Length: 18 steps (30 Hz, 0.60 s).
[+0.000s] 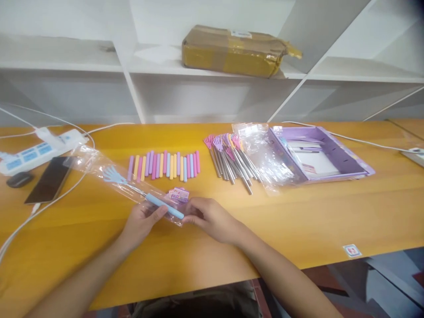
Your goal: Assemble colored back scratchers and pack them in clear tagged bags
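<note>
A light blue back scratcher (164, 206) with a hand-shaped head and a thin metal rod lies slantwise inside a long clear plastic bag (96, 165). My left hand (141, 223) is closed around its handle through the film, thumb on top. At the handle's lower right end, my right hand (210, 218) is closed in a pinch; whether its fingertips grip handle, film or both is hard to tell. Small purple printed cards (179, 195) lie just beyond my hands. Farther back is a row of pastel handle tubes (164, 165). Metal rods with coloured hand-shaped heads (232, 159) are piled right of it.
Clear bags (273, 165) lie beside a purple box (356, 170) on the right. At left are a power strip (43, 150), a phone (49, 180), a black earbud case (19, 179) and white cables. A taped parcel (232, 51) sits on the shelf above the table.
</note>
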Motion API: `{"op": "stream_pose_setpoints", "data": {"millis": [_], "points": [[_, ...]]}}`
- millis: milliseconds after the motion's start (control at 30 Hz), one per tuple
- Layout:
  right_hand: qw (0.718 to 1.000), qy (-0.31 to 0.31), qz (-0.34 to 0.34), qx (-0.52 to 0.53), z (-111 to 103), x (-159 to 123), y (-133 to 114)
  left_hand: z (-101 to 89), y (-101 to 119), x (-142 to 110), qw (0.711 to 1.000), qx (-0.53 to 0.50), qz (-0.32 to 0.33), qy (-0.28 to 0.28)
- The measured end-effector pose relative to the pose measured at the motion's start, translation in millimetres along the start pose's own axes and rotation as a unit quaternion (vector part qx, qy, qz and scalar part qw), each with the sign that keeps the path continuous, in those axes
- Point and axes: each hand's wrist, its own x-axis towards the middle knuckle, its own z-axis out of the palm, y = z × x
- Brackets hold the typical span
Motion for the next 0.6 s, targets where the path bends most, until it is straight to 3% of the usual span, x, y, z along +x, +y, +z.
{"op": "stream_pose_setpoints", "data": {"millis": [133, 300, 433, 500, 600], "points": [[1.000, -0.011, -0.016, 0.017, 7, -2, -2, 6.7, 8, -3, 0.996, 0.047, -0.003, -0.078], [1.000, -0.003, -0.026, -0.005, 16, -5, -1, 14.6, 9, -5, 0.993, 0.018, -0.017, -0.120], [0.999, -0.006, -0.043, 0.010, 17, -11, 2, 14.8, 14, -5, 0.998, -0.010, -0.006, -0.066], [0.995, 0.013, -0.102, 0.011, 17, -12, 5, 13.0, 17, -5, 0.999, -0.012, -0.002, -0.035], [0.975, 0.055, -0.206, -0.069, 17, -12, 9, 9.5, 19, -3, 0.999, -0.038, -0.011, -0.032]]}}
